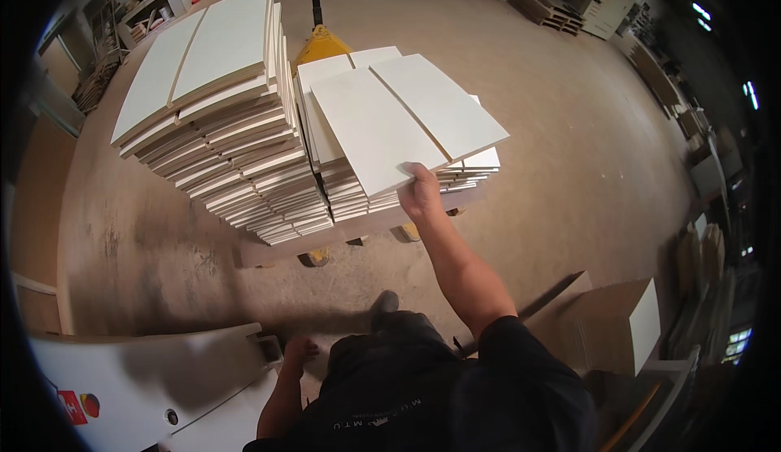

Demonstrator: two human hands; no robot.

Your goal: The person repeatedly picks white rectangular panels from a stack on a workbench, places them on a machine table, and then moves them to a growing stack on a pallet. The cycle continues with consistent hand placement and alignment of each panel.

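My right hand point(421, 192) is closed on the near edge of a white board point(378, 126), thumb on top and fingers underneath. A second white board point(439, 104) lies along its right side, a narrow strip between the two. Both sit askew over the lower, right-hand stack of boards point(358, 196). To the left rises a taller stack of white boards point(220, 41). My left hand point(302, 349) hangs low beside a white machine housing point(187, 371), seemingly with nothing in it, its fingers loosely bent.
The stacks rest on a pallet point(366, 226) over a yellow pallet jack point(324, 43) with a black upright handle. A carton-like box point(606, 326) with a pale side stands at my right. Further boards and stacked material line the far right wall.
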